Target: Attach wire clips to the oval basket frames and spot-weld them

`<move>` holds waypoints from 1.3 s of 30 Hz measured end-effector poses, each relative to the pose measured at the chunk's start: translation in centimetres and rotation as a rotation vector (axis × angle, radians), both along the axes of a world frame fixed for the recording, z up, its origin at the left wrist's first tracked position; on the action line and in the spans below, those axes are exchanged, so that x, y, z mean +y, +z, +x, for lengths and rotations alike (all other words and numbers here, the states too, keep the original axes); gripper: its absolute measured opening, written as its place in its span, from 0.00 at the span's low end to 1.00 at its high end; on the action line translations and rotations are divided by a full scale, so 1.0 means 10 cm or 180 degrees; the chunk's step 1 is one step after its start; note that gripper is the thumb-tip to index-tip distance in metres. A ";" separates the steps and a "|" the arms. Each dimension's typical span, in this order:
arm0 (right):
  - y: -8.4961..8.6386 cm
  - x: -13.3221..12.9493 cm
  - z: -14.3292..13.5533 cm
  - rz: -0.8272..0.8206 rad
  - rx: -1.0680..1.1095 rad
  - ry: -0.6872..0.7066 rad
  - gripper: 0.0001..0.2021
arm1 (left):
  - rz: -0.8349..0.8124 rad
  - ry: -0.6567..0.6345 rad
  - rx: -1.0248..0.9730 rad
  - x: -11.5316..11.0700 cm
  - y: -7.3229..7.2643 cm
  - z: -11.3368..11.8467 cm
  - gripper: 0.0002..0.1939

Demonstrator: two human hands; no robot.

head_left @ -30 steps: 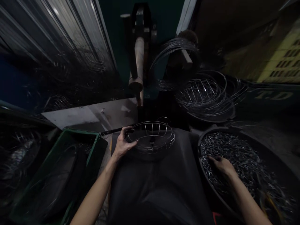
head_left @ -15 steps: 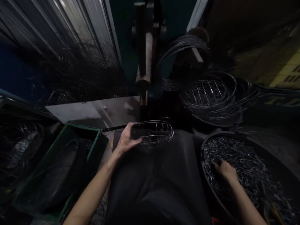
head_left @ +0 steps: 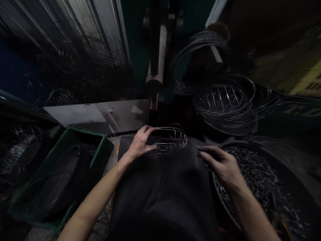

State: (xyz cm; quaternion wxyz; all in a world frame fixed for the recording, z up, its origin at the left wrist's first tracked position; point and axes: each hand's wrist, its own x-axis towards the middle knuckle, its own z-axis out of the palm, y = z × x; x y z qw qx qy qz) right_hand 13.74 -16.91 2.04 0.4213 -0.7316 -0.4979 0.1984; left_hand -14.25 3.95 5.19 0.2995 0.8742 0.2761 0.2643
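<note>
My left hand [head_left: 141,142] is closed on the left side of a round wire frame [head_left: 182,135], made of thin shiny rings joined by short cross wires. The frame is over the far end of a dark sheet or apron [head_left: 163,180]. To its right, my right hand [head_left: 222,162] has thumb and fingers pinched together, pointing toward the frame and apart from it. Whatever lies between these fingertips is too small and dark to make out. Below and right of that hand is a round black tub [head_left: 223,204] full of small bent metal wire pieces [head_left: 260,177].
On the left, a green crate [head_left: 102,139] holds a dark curved object. A pale flat board [head_left: 95,115] stands behind it. Beyond the frame is a machine with a cylindrical bar [head_left: 154,78]. Wire rings [head_left: 223,100] lie piled at the back right, near a hanging wire coil [head_left: 190,47].
My right hand has come out of the tub of wire pieces, moving left and up toward the frame. My left hand keeps hold of the frame, its fingers reaching slightly further along it.
</note>
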 end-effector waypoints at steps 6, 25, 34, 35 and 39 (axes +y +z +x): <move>0.33 1.02 -0.81 0.0482 -0.1863 0.1256 0.17 | 0.0084 -0.0028 0.0164 0.01 0.08 0.02 0.26; 0.33 1.44 -0.59 0.2080 -0.3853 0.1880 0.16 | -0.0010 0.0455 -0.0205 0.06 -0.05 0.10 0.29; 0.32 1.53 -0.56 0.2188 -0.3756 0.1927 0.13 | 0.0325 0.0417 -0.0228 0.16 -0.18 0.11 0.30; 0.31 1.53 -0.55 0.2178 -0.3750 0.1928 0.13 | 0.0310 0.0401 -0.0232 0.18 -0.20 0.11 0.31; 0.27 1.54 -0.54 0.2025 -0.3756 0.1925 0.15 | 0.0304 0.0339 -0.0245 0.21 -0.24 0.10 0.31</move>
